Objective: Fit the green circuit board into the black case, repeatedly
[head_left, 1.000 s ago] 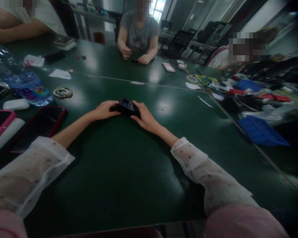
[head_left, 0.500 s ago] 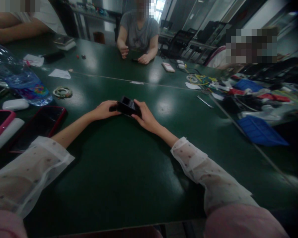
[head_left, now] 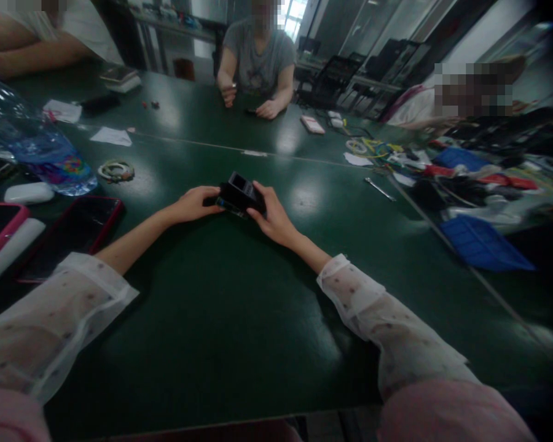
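Observation:
Both my hands are around a black boxy device with a small screen window and buttons [head_left: 242,189], held over the green table [head_left: 221,344]. My right hand [head_left: 273,215] grips its upper casing from the right, thumb in front. From the left, my left hand [head_left: 196,204] pinches the dark lower part. Along the front underside between the hands shows a thin greenish edge that looks like a circuit board [head_left: 230,207]. The fingers behind the device are hidden, and its exact kind is too dark to make out.
At left stand a water bottle [head_left: 50,147], a red-edged phone [head_left: 74,230], a white case [head_left: 30,193] and a coiled bracelet-like ring [head_left: 116,171]. To the right lie a wrench [head_left: 380,189], a blue bin [head_left: 486,242] and tangled cables [head_left: 373,147]. A person [head_left: 258,58] sits opposite.
My right hand has shifted slightly right with the upper casing, which is tilted up more. More of the greenish edge beneath it now shows. My left hand has hardly moved.

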`<state>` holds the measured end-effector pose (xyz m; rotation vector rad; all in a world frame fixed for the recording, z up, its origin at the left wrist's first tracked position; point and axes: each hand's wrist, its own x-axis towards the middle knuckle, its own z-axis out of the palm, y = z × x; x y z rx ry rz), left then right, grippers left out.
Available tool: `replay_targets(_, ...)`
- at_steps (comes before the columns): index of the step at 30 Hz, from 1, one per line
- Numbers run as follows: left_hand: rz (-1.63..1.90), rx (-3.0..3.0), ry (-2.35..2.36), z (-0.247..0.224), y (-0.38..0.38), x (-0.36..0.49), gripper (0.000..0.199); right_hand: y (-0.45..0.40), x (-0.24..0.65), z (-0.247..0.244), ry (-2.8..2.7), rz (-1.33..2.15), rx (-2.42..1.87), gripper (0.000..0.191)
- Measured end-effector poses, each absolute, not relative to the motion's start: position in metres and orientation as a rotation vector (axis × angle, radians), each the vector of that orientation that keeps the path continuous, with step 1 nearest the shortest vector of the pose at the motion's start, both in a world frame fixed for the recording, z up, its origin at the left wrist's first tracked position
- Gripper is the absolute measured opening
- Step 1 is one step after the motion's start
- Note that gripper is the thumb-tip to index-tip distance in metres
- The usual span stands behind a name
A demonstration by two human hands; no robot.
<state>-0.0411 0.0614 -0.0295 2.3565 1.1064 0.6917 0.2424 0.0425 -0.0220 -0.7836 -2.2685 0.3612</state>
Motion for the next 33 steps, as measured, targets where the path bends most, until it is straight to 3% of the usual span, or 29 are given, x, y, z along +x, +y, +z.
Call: replay_targets(33,0.645,2.371,1.135,-0.032,0.063,-0.045,0.046,0.053,0.247,-0.028,-1.895,0.123,-1.015,0.071)
